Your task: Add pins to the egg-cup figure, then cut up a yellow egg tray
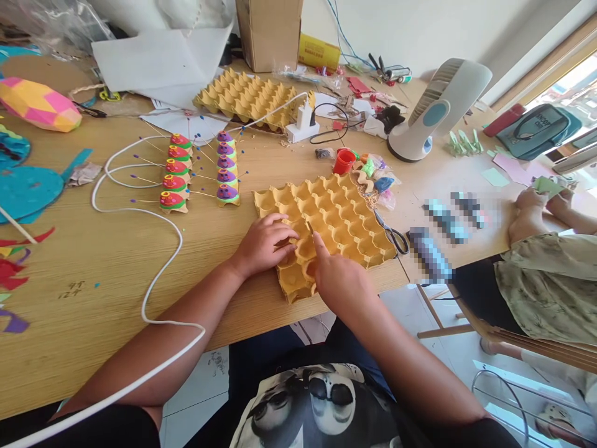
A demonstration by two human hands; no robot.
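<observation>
A yellow cardboard egg tray lies at the table's near edge. My left hand rests on its left side, fingers curled down and pressing the tray. My right hand sits on the tray's near part, closed round a thin stick-like tool whose tip pokes up between the cups; I cannot make out what the tool is. Black-handled scissors lie by the tray's right edge.
Two rows of painted egg-cup figures with pins stand behind the tray. A white cable loops across the table. Farther back are a second egg tray, a red cup and a white fan. Another person's hands work at the right.
</observation>
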